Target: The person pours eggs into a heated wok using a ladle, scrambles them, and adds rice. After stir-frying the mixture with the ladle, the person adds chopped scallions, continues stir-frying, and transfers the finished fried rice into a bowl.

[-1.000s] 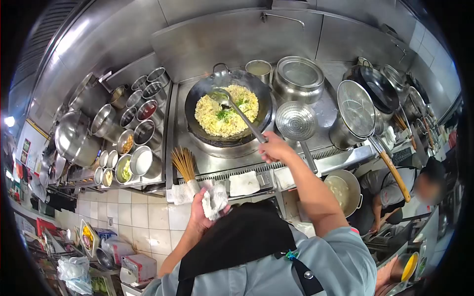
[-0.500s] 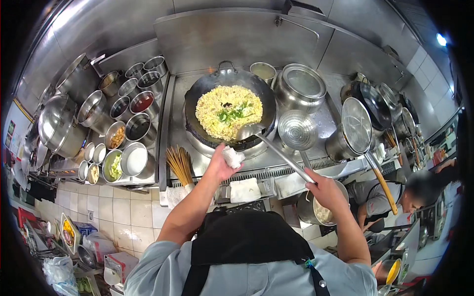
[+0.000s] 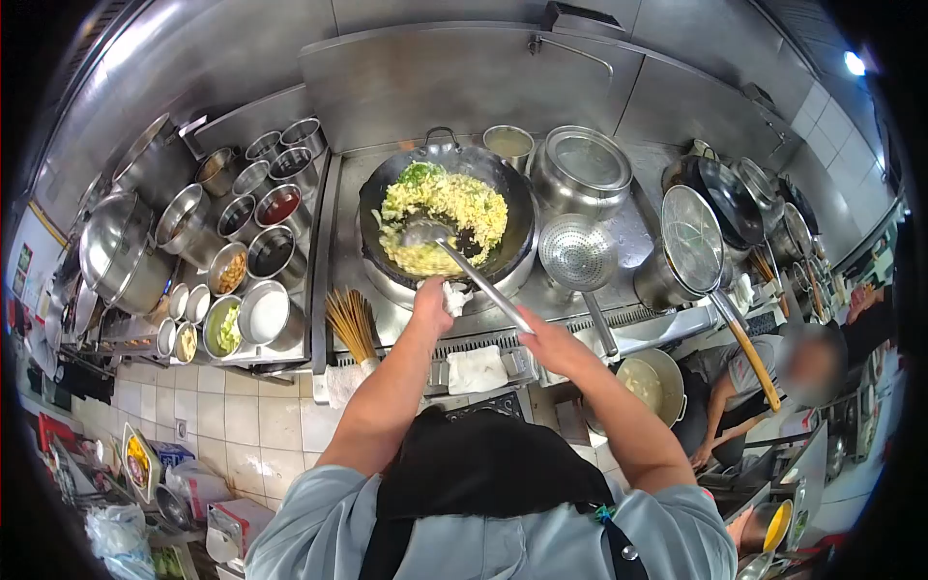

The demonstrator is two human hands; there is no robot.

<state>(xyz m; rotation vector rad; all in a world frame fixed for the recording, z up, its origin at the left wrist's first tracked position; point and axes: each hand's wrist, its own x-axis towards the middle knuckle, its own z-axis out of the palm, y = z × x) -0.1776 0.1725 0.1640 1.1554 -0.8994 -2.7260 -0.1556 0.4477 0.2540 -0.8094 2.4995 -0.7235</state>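
A black wok (image 3: 519, 198) sits on the burner with yellow fried rice (image 3: 480, 201) and chopped greens (image 3: 422, 174) in it. My left hand (image 3: 431, 304) is closed on a white cloth (image 3: 455, 296) at the wok's near rim; whether a wok handle lies under the cloth is hidden. In my right hand (image 3: 561, 348) is the long handle of a metal ladle (image 3: 491, 294). Its bowl rests in the rice near the wok's middle, slightly blurred by motion. Bare dark metal shows where the rice has parted.
A perforated skimmer (image 3: 578, 253) and a lidded pot (image 3: 586, 184) stand right of the wok. A bamboo brush (image 3: 350, 324) and folded towel (image 3: 476, 371) lie at the front edge. Seasoning containers (image 3: 280, 205) crowd the left. A person (image 3: 739, 387) crouches at right, beyond a pot (image 3: 680, 372).
My left hand has moved with the cloth onto the wok's near rim. The ladle has swung left into the rice, my right hand following. Rice and greens have shifted toward the far side.
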